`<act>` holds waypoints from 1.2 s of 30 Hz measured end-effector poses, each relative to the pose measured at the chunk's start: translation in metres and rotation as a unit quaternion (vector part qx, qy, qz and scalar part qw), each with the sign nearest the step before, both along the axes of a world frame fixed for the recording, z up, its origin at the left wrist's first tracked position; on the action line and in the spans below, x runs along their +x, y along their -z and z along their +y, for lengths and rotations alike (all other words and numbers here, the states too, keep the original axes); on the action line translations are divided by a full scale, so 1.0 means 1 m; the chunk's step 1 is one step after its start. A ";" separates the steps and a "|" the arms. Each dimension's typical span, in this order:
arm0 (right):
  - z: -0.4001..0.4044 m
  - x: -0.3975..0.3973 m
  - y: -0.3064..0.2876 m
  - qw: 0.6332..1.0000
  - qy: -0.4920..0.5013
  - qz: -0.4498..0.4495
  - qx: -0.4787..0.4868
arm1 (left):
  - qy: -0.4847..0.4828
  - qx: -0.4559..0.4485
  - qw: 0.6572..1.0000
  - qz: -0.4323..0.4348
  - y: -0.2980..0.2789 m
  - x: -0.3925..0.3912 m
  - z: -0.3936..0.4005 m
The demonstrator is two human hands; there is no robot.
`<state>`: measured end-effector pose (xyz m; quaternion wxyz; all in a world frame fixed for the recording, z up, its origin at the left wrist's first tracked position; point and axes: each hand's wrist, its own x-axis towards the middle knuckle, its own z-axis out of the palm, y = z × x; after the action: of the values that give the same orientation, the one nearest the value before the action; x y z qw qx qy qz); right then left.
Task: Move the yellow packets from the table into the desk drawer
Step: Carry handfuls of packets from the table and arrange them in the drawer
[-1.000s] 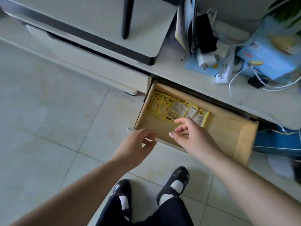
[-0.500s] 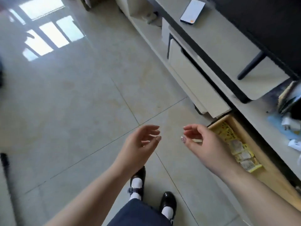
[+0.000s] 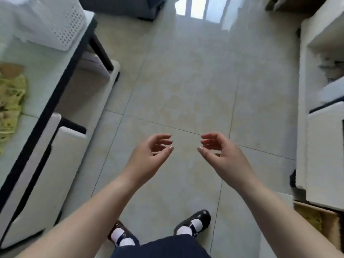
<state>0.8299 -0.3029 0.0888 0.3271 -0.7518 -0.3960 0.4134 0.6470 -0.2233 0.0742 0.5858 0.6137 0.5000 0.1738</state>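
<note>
Bare forearms, navy skirt (image 3: 162, 247), white socks (image 3: 197, 224), black shoes (image 3: 199, 216).

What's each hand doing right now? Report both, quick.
Left hand: open, fingers loosely curled, holding nothing.
Right hand: open, fingers loosely curled, holding nothing.

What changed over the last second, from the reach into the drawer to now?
The view has swung away from the open wooden drawer, now at the lower right edge, toward the white table with yellow packets on the left. The right hand has withdrawn from the drawer. Unchanged: the left hand and right hand are empty, fingers loosely curled.
</note>
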 end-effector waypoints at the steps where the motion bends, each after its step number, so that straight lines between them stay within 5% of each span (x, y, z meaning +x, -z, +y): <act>1: 0.013 -0.021 -0.002 1.000 -0.020 -0.003 -0.003 | -0.019 0.000 1.000 0.003 0.000 -0.023 0.005; 17: 0.185 -0.454 0.023 0.953 -0.299 0.025 -0.029 | -0.370 -0.019 0.929 0.010 0.014 -0.475 0.057; 28: 0.267 -0.545 0.064 0.906 -0.409 -0.048 -0.099 | -0.554 -0.106 0.825 0.016 0.058 -0.566 0.080; 32: 0.309 -0.560 0.071 0.889 -0.428 -0.066 -0.148 | -0.634 -0.146 0.758 0.049 0.076 -0.573 0.095; 36: 0.341 -0.581 0.078 0.888 -0.421 -0.059 -0.177 | -0.654 -0.169 0.728 0.113 0.089 -0.583 0.104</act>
<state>0.2492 0.0385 0.0111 -0.0402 -0.5832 -0.6142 0.5301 0.0644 -0.1192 -0.0144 0.3601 0.0406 0.8612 0.3564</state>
